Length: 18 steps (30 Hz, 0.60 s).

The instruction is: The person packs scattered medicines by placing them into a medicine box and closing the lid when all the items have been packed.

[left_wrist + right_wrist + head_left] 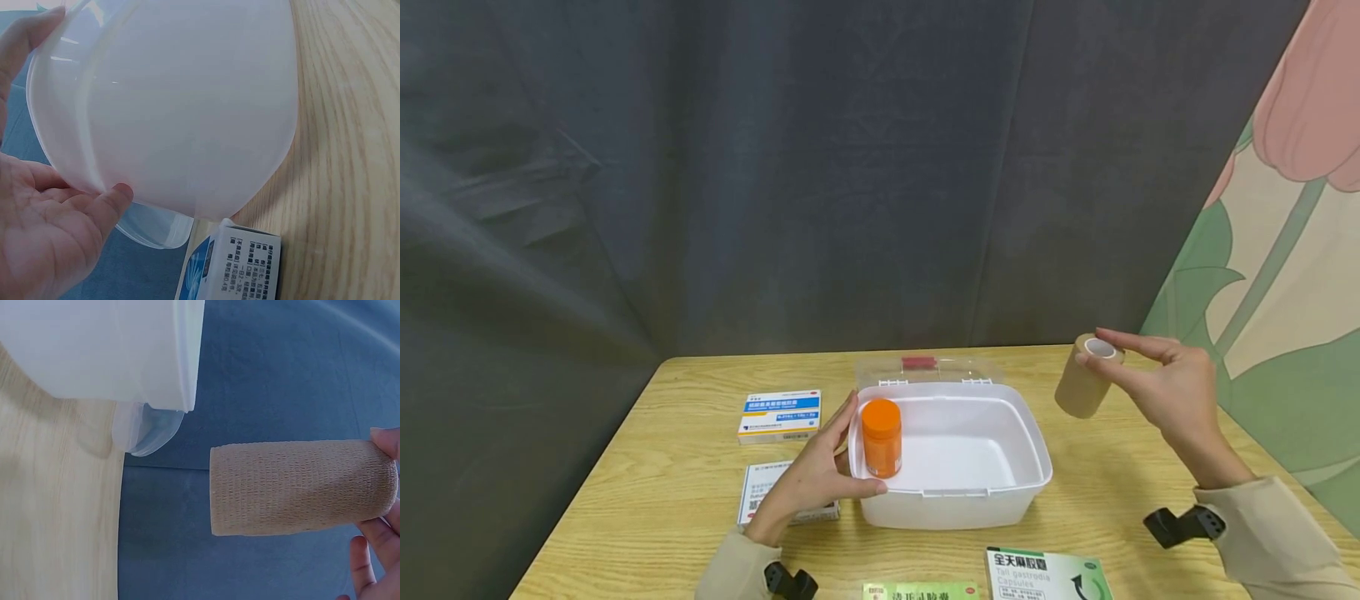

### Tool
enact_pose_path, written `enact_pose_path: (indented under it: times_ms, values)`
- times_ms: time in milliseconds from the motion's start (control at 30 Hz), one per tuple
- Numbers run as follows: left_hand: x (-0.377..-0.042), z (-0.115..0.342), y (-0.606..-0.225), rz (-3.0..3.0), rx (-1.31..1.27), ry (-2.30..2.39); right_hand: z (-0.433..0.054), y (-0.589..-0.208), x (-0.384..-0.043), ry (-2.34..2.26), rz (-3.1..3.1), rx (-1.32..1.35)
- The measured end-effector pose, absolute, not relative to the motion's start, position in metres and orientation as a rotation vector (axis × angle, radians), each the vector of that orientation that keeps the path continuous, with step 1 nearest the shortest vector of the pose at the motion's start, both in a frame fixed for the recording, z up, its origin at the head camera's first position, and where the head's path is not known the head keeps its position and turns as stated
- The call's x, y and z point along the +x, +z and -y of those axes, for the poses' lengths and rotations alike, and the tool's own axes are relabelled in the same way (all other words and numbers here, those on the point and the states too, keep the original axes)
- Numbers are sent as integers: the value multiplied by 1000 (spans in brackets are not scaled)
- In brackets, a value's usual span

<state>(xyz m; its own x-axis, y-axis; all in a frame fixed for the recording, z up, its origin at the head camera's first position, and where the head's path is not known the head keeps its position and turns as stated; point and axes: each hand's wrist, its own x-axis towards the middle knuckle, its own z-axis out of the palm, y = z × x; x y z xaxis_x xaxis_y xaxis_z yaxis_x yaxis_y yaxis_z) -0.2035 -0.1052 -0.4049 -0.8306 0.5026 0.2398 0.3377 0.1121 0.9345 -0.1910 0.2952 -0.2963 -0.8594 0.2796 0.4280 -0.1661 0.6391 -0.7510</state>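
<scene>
In the head view, my right hand (1183, 383) is pinching the top end of a tan bandage roll (1078, 396) between thumb and fingers. The roll is tilting a bit, and I am holding it up in the air to the right of the white box (955, 510), not touching it. My left hand (816, 477) is holding the box's left end, with the thumb on the front corner and the fingers reaching along the side. An orange bottle (882, 454) is standing inside the box at that same end. The clear lid (966, 367) is lying back behind the box, and its red clip (919, 362) is showing. On the bench (655, 475), a blue-and-white pack (780, 417) is lying to the left, and a second pack (762, 479) is partly hiding behind my left hand. Two green-and-white packs (1037, 575) are lying nearest me, and the bottom edge of the head view is cutting them off.
</scene>
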Motion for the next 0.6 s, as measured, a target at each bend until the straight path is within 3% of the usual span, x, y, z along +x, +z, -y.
enact_pose_path:
  times_ms: [600]
  values:
    - [-204,105,-406,-2241,873,1810,-277,-288,-184,1200,2304,-22]
